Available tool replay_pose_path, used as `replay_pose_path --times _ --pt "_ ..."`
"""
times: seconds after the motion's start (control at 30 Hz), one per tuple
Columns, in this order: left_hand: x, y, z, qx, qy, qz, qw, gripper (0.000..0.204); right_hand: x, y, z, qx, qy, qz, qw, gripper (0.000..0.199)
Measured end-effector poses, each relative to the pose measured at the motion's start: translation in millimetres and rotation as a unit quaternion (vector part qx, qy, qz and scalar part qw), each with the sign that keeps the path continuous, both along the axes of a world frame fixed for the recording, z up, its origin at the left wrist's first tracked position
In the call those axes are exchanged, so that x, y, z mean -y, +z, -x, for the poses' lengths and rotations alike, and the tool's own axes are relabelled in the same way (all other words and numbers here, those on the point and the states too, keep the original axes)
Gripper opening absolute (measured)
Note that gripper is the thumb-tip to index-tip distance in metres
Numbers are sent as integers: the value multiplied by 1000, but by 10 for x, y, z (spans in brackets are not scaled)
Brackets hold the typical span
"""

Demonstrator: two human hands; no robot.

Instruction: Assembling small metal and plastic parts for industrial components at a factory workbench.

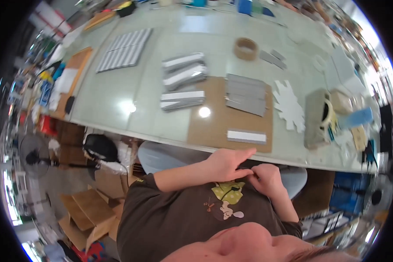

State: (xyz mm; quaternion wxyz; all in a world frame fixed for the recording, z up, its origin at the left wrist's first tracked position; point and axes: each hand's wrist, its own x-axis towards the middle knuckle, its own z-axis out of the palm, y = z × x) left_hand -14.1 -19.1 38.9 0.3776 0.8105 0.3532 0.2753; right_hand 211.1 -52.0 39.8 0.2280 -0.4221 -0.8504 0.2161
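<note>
Resting against the chest of a dark brown T-shirt with a green and white print (225, 201), both hands sit close together just below the near edge of the pale green glass-topped table (118, 100). Left hand (225, 165): palm flat on the shirt, fingers extended toward the right, grip released, holding nothing. Right hand (266, 179): fingers curled inward, fingertips touching the left hand's fingers; grip clenched, and I cannot tell whether it pinches shirt fabric or a small item (contact zone hidden by the knuckles). Nearest thing on the table: a flat brown cardboard sheet (214, 126) at the near edge, carrying a narrow white and grey strip (246, 136) just above the hands and a stack of grey rectangular strips (246, 94) further back. Left of the sheet lie bundles of white and grey strips (182, 99), with more of them behind. A brown roll of tape (246, 48) stands well apart toward the far side. Right of the cardboard: white jagged cut-out pieces (289, 107), then a grey tape dispenser (317, 118).
</note>
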Motion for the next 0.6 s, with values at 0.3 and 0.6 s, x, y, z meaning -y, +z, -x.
replay_pose_path --times 0.3,0.6 --pt "99 -108 288 -98 -4 14 995 21 -91 -96 166 -8 14 -56 998 14" --pt "77 -100 336 -105 -41 35 993 24 -140 -42 234 -1 84 -29 996 13"
